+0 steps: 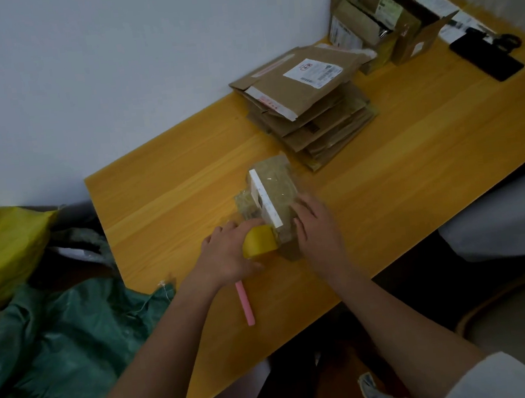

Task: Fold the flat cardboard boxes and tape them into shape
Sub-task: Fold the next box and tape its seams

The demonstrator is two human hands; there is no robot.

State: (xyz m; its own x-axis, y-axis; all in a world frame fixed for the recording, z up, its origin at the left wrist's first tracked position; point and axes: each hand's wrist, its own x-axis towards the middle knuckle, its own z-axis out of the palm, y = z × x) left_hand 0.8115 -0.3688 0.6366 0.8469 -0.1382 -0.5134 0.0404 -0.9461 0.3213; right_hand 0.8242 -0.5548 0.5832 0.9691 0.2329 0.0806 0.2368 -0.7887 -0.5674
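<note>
Left hand (228, 254) is curled around a yellow tape roll (259, 242) just below the middle of the frame, and the roll touches the lower end of a small box (274, 204). Right hand (317, 225) lies on the right side of this box with fingers nearly straight, pressing it, not closed around it. The box stands on the yellow table (396, 158), is already wrapped with shiny clear tape, and has a white label strip along its top edge.

Under the left wrist a pink stick (245, 304) lies on the table, partly hidden by the hand, so I cannot tell what it is.

Above and to the right of the box, near it but not touching, is a stack of flat boxes (306, 106); the top one carries a white shipping label. Further to the upper right, against the wall (111, 68), stand open boxes (375, 21) with flaps up. In the upper right corner lie some papers (431, 2), black scissors (508, 40) and a flat black object (487, 56).

At the left of the frame, beside the table, there is a green woven bag (59, 343) and above it a yellow bag (1, 252). Nothing lies between the hands and the stack.
</note>
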